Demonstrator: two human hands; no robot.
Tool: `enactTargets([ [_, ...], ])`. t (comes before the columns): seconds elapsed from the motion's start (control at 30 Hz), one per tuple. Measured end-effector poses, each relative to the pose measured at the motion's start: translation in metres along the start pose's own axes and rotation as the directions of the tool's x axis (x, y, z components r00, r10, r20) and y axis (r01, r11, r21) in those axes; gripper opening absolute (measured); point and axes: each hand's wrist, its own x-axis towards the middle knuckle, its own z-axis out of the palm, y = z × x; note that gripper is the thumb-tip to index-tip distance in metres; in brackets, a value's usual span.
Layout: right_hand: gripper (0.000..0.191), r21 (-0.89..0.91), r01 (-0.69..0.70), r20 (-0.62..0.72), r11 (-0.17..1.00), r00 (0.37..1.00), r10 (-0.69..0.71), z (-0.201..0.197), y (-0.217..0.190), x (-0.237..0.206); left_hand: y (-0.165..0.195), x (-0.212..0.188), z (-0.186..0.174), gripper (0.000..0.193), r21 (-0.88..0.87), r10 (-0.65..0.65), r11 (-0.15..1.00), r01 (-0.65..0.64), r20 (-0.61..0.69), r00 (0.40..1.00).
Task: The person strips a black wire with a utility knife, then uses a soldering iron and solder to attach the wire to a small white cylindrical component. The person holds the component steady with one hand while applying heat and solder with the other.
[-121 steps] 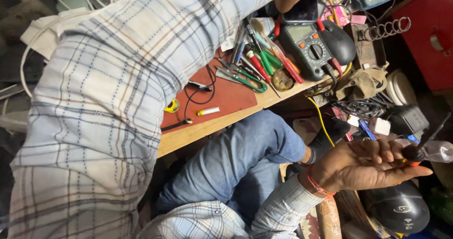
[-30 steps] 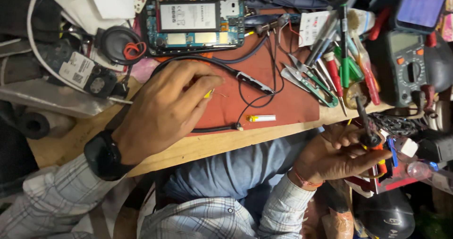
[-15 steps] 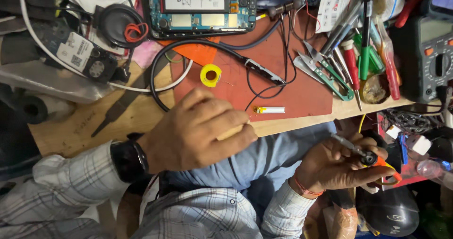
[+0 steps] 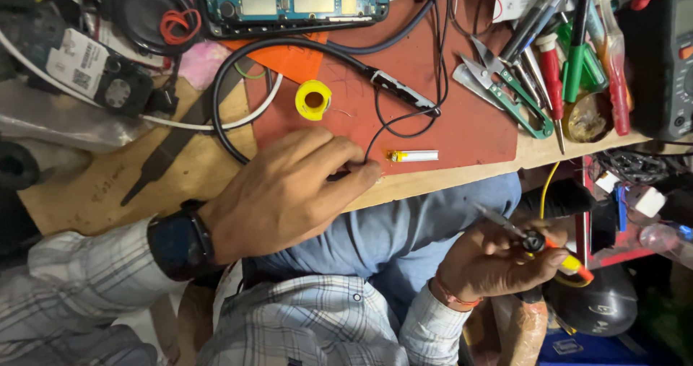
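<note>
My left hand rests knuckles-up on the front edge of the wooden bench, fingers curled over the end of a thin black wire on the red mat; whether it pinches anything is hidden. A small silver cylindrical cell with a yellow end lies just right of its fingertips. My right hand is below the bench over my lap, shut on a soldering iron with an orange and black handle, its tip pointing up-left.
A yellow tape roll and a thick black cable lie on the mat. An opened phone board sits at the back. Green snips, screwdrivers and a multimeter crowd the right.
The view has shifted down the bench. My left hand slid back toward the front edge onto the thin wire. My right hand stays low, still holding the soldering iron.
</note>
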Motion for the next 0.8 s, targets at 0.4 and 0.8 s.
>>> enactTargets([
  [0.4, 0.042, -0.172, -0.099, 0.11, 0.98, 0.987, 0.119, 0.032, 0.006, -0.029, 0.002, -0.001, 0.01, 0.017, -0.319, -0.109, 0.946, 0.062, -0.132, 0.985],
  [0.8, 0.042, -0.279, -0.097, 0.115, 0.955, 0.984, 0.134, 0.049, 0.013, -0.034, -0.001, -0.002, 0.013, 0.021, -0.412, -0.06, 0.911, -0.023, -0.187, 0.981],
])
